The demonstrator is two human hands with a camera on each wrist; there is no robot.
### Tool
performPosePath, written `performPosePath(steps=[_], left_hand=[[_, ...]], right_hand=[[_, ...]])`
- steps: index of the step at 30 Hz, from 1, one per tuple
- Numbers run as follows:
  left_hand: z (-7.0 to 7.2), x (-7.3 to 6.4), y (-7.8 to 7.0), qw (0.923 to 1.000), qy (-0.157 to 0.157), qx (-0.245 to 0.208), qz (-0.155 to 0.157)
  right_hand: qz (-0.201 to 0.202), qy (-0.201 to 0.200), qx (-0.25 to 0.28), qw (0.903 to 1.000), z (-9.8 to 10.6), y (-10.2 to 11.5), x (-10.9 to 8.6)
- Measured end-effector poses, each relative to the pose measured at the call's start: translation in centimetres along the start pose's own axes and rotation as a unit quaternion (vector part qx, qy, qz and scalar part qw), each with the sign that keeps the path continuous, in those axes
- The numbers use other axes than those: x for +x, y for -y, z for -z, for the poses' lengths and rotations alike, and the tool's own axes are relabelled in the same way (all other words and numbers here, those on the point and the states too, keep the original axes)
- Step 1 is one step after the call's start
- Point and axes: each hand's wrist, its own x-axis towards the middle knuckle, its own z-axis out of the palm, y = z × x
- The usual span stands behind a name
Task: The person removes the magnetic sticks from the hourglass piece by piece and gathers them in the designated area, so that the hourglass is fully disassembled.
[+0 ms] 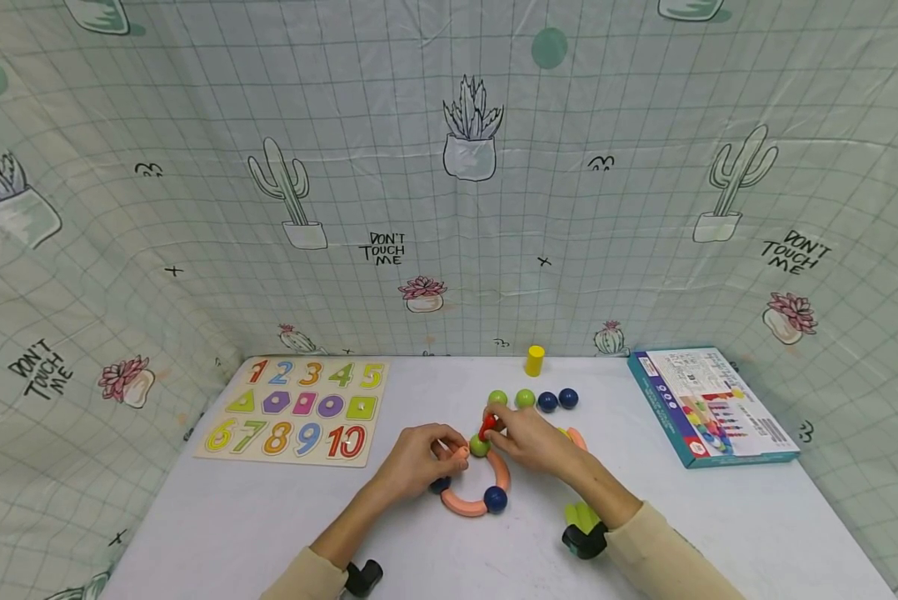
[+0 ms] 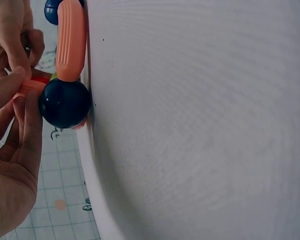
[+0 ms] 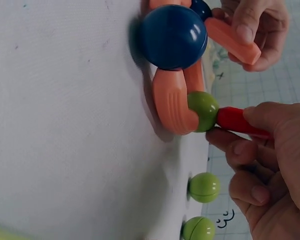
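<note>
Backdrop (image 1: 419, 208): grid cloth w/ cactus prints, fills upper frame. White table (image 1: 194, 533): lower half. Number board (image 1: 284, 460): ctr-left of frame, nos. 1–10 plus a row of shapes. Teal-edged box (image 1: 714, 407): flat, ctr-right.

L hand (image 1: 421, 458): lower ctr, fingers and thumb pinching a short orange rod (image 3: 235, 42), whose far end meets a blue ball. R hand (image 1: 531, 440): just right of it, pinching a red rod (image 3: 235, 120). Hands near one another, apart.

Chain, lower ctr of frame, btwn and below the hands: curved orange rod (image 1: 464, 503) at bottom, blue ball (image 1: 496, 499) at its right end, second curved orange rod (image 1: 501, 471) up the right side, green ball (image 1: 479, 445) at top. Red rod's tip touches that green ball. Left blue ball (image 1: 440, 485) partly hidden by L hand.

Yellow-green pcs (image 1: 582, 517): lower right of ctr, partly behind R forearm; count unclear. Yellow cylinder (image 1: 535, 361): upright, near table's back edge, right of ctr. Loose balls, smallest, in a row below it: two green (image 1: 525, 398), two dark blue (image 1: 568, 398).
</note>
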Motion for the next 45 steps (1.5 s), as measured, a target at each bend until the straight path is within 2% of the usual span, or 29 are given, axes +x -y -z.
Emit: performPosePath(steps=[6, 15, 20, 30, 39, 45], left_hand=[[0.0, 0.0, 0.0, 1.0000, -0.001, 0.001, -0.001], [0.0, 0.0, 0.0, 1.0000, 0.004, -0.002, 0.001], [0.0, 0.1, -0.1, 0.9997, 0.020, -0.005, 0.012], [0.0, 0.5, -0.6, 0.9981, 0.053, 0.029, 0.011], [0.1, 0.6, -0.6, 0.9976, 0.064, 0.022, 0.017], [0.1, 0.5, -0.4, 0.9976, 0.066, 0.014, 0.018]], right_hand=[[-0.028, -0.005, 0.004, 0.9996, 0.0, 0.5, 0.1], [-0.025, 0.003, -0.005, 0.9997, 0.1, 0.8, -0.2], [-0.025, 0.007, 0.003, 0.9997, 0.2, 0.8, -0.3], [-0.025, 0.007, 0.008, 0.9996, 0.2, 0.7, -0.4], [-0.052, 0.018, 0.059, 0.9967, 0.5, 1.4, 0.1], [-0.064, 0.007, 0.073, 0.9953, 1.9, 1.0, -0.3]])
